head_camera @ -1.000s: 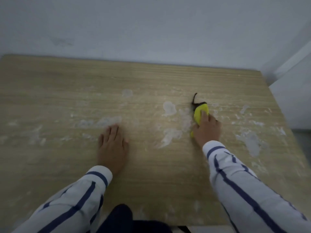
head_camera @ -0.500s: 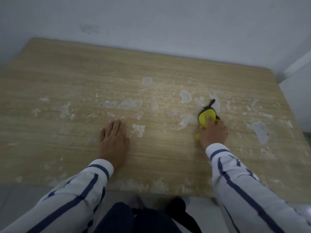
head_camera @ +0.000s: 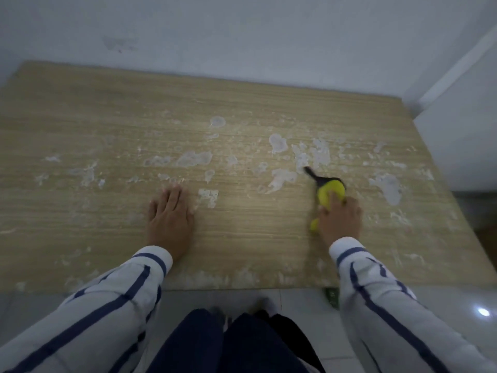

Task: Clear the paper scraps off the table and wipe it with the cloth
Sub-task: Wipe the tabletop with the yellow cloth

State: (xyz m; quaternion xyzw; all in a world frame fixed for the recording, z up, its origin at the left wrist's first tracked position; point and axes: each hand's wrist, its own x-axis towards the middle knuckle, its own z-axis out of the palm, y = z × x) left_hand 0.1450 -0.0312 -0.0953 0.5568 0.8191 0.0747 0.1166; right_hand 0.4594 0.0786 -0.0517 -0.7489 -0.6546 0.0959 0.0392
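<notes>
Wooden table [head_camera: 80,103] fills most of the view, its far edge against a pale wall [head_camera: 242,36].

Left hand [head_camera: 169,219] lies palm down on the table's middle, nearer the near edge. Its fingers are straight and close together, flat on the wood, gripping nothing.

Right hand [head_camera: 340,219] is on the table's right half, about as far in from the near edge as the left hand. Its fingers are curled over a yellow tool [head_camera: 329,193] and grip it, one finger laid along the top. The tool's body sits on the table surface. Its black tip [head_camera: 312,175] points toward the table's far left and touches a white patch. Image is blurred here, so I cannot tell what kind of tool it is.

Paper scraps, white and stuck-looking, are scattered across the table's middle band:
- a long one [head_camera: 193,158] left of centre
- a squarish one [head_camera: 208,196] just beside the left hand's thumb side
- a rounded one [head_camera: 278,142] right of centre
- a big one [head_camera: 388,188] near the table's right edge

Smaller flecks run along the table's near edge [head_camera: 242,277] and left part.

Striped sleeves cover both forearms, left sleeve [head_camera: 107,305] and right sleeve [head_camera: 382,300], both crossing the table's near edge. Dark trousers [head_camera: 228,345] show below the table's near edge, over a glossy tiled floor [head_camera: 457,305].
</notes>
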